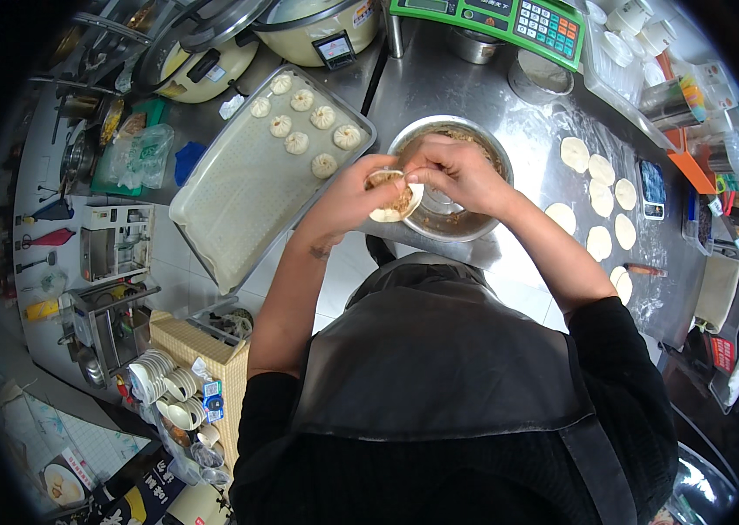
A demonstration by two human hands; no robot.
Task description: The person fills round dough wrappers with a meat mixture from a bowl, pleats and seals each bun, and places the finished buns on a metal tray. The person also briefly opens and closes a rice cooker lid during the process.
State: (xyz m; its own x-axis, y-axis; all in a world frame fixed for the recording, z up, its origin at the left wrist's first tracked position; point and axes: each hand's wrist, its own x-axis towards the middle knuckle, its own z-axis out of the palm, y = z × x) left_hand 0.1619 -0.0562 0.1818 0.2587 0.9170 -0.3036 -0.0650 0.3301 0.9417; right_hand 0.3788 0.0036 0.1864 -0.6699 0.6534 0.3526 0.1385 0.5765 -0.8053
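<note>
A round dough wrapper (414,201) with brown minced filling (398,201) lies cupped in my left hand (356,197). The thumb of that hand presses on the filling. My right hand (453,172) pinches the wrapper's upper edge between thumb and fingers, where the rim is drawn up. Both hands are over the left side of a steel bowl (506,157), which has more filling along its far wall and bare metal at its bottom. Left of the bowl, a lined tray (238,190) carries several pleated buns (322,117) at its far end.
Several flat dough wrappers (599,197) and a rolling pin (646,270) lie on the floured steel table (540,131) at right, near a small scale (653,190). A green scale (494,26) and a container of flour (541,75) stand at the back. Two cookers (205,65) are at back left.
</note>
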